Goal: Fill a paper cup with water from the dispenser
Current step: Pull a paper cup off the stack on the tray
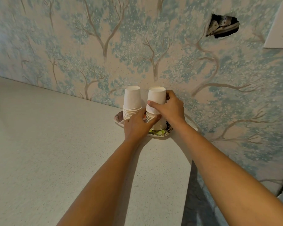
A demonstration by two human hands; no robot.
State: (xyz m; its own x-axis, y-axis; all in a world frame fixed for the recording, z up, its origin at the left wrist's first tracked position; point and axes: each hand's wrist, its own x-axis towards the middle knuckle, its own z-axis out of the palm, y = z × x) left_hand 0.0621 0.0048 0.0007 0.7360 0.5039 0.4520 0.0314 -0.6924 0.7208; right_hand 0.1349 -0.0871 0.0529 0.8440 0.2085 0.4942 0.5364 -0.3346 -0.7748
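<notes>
No readable text, labels, brands or numbers anywhere. Cups (132, 98) are plain white, no print. Plate (158, 133) has a coloured pattern, no lettering legible. Wallpaper (88, 46) is tree pattern only. White panel (281, 26) at top right is blank. Items inside the wall hole (222, 26) are too small to read.

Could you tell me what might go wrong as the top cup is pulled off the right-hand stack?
1. The right hand grips the top cup while the left hand steadies the right stack; nested cups may stick, so several could lift together.
2. The left stack stands close beside it on the same plate and could be knocked over.
3. Squeezing could crush the thin cup.
</notes>
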